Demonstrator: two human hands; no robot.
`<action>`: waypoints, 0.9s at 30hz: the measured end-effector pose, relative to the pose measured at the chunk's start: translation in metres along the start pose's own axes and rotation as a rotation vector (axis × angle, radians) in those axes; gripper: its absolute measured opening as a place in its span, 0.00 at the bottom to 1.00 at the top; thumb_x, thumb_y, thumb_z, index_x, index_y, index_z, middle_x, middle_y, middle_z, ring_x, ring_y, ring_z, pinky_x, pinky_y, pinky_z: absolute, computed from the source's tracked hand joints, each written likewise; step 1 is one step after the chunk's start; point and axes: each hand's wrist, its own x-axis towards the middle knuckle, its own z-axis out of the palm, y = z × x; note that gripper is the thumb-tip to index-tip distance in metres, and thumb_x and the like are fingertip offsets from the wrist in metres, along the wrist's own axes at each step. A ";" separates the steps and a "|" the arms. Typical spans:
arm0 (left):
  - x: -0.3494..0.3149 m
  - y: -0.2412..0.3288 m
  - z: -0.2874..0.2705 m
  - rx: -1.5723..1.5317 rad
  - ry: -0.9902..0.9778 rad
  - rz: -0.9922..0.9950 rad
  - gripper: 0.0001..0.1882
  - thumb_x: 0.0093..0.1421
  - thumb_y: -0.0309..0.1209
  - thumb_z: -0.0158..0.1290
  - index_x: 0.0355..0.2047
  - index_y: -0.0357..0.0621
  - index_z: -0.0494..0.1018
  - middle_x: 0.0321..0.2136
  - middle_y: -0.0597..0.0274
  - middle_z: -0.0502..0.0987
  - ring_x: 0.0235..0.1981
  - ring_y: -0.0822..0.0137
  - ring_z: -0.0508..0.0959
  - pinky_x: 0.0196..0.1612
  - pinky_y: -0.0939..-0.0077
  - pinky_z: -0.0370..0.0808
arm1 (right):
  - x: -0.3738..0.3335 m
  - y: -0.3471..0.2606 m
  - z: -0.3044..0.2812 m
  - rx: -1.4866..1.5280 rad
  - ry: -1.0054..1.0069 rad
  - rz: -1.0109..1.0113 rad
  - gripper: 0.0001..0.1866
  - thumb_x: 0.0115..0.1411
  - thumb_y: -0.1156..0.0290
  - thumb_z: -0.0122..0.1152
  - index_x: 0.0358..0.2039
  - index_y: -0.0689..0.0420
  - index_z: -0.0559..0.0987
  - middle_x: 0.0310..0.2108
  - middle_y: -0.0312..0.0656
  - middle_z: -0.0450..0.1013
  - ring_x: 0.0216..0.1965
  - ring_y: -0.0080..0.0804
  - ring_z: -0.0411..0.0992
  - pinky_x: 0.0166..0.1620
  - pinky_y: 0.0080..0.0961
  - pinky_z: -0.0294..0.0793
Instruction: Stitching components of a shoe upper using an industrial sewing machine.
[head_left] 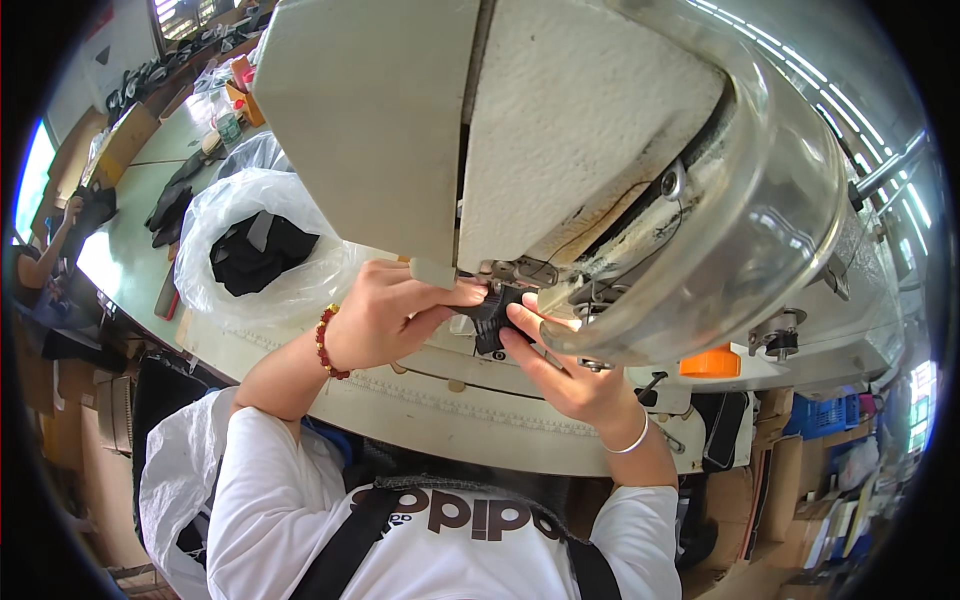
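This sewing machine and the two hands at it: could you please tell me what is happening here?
The person's left hand and right hand together hold a small black fabric piece near the lower part of the sewing machine. Whether it is being stitched now cannot be told. To the left is an open whitish plastic bag with black cloth in it.

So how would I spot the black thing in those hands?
Find the big white sewing machine. Below it in view, the left hand and right hand hold a small black cloth; unlike the black pieces in the plastic bag, it's being held.
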 end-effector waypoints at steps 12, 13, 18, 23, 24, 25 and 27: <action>0.012 0.026 -0.013 0.326 -0.157 0.304 0.11 0.52 0.25 0.65 0.37 0.40 0.83 0.41 0.58 0.84 0.43 0.58 0.88 0.35 0.71 0.84 | -0.009 -0.003 0.006 0.226 -0.041 0.105 0.17 0.52 0.85 0.71 0.44 0.63 0.86 0.53 0.53 0.81 0.54 0.44 0.81 0.60 0.36 0.81; 0.013 0.029 -0.014 0.357 -0.165 0.292 0.11 0.52 0.25 0.65 0.37 0.40 0.82 0.41 0.58 0.84 0.43 0.58 0.88 0.35 0.71 0.84 | -0.010 -0.002 0.008 0.268 -0.025 0.117 0.17 0.52 0.86 0.71 0.44 0.64 0.86 0.53 0.55 0.80 0.54 0.44 0.81 0.61 0.36 0.80; 0.016 0.038 -0.014 0.378 -0.192 0.238 0.10 0.53 0.27 0.63 0.37 0.40 0.82 0.43 0.57 0.83 0.43 0.59 0.87 0.33 0.72 0.83 | -0.012 -0.002 0.013 0.275 -0.003 0.123 0.18 0.50 0.87 0.73 0.43 0.64 0.86 0.52 0.54 0.81 0.53 0.44 0.81 0.60 0.35 0.80; 0.011 0.029 -0.005 0.388 -0.094 0.302 0.11 0.51 0.25 0.64 0.36 0.40 0.82 0.42 0.58 0.85 0.42 0.59 0.88 0.36 0.69 0.84 | -0.006 -0.008 0.008 0.029 0.006 0.075 0.16 0.51 0.84 0.73 0.42 0.59 0.87 0.51 0.47 0.82 0.51 0.41 0.82 0.56 0.32 0.83; 0.010 0.026 -0.003 0.377 -0.072 0.295 0.11 0.51 0.24 0.64 0.36 0.40 0.82 0.41 0.58 0.85 0.41 0.59 0.88 0.37 0.69 0.85 | -0.005 -0.009 0.007 -0.033 0.006 0.062 0.16 0.52 0.83 0.73 0.42 0.58 0.88 0.50 0.46 0.83 0.50 0.41 0.82 0.56 0.31 0.83; 0.008 0.024 -0.001 0.297 -0.030 0.209 0.11 0.50 0.24 0.64 0.36 0.40 0.82 0.41 0.59 0.85 0.41 0.59 0.88 0.37 0.69 0.85 | -0.004 -0.009 0.006 -0.028 0.007 0.046 0.16 0.52 0.83 0.73 0.42 0.58 0.88 0.50 0.46 0.83 0.50 0.41 0.82 0.55 0.31 0.83; 0.006 0.022 0.002 0.128 0.047 0.036 0.11 0.50 0.23 0.64 0.36 0.40 0.82 0.40 0.60 0.86 0.41 0.60 0.88 0.38 0.69 0.85 | -0.002 -0.005 0.006 -0.017 -0.011 0.021 0.15 0.52 0.82 0.73 0.42 0.58 0.88 0.49 0.46 0.83 0.50 0.41 0.82 0.55 0.31 0.84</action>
